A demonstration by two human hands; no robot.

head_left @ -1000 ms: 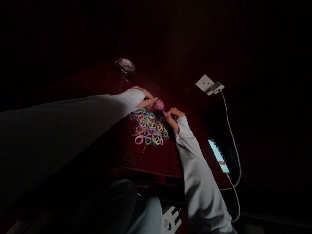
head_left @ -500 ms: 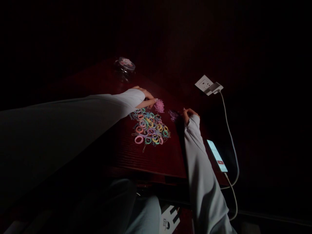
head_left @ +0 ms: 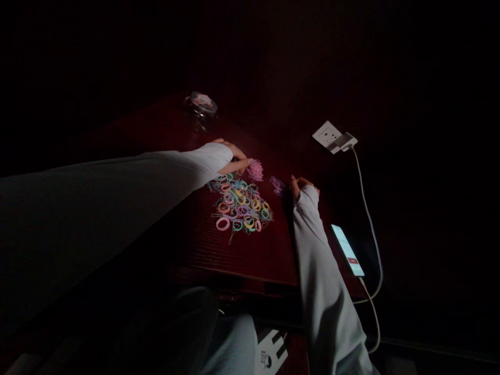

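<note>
A loose heap of multicoloured hair ties [head_left: 240,208], rings and thin loops mixed, lies on the dark red table. My left hand [head_left: 235,158] reaches over the heap's far edge, fingers bent and thumb drawn in, its fingertips at a small pile of pink bands [head_left: 255,170]. What those fingertips hold, if anything, cannot be made out. Right of the pink pile lies a smaller pile of purple bands [head_left: 277,185]. Just beside it is my right hand [head_left: 302,186], its fingers curled together; anything between them is too small and dark to tell.
A clear lidded jar [head_left: 201,110] stands at the back left of the table [head_left: 234,260]. On the right lies a lit phone [head_left: 347,250], with a white cable [head_left: 365,203] running to a charger in the wall socket [head_left: 326,134]. The surroundings are very dark.
My right hand has shifted slightly left, closer to the purple bands. My left hand stays at the pink pile, and the heap looks unchanged.
</note>
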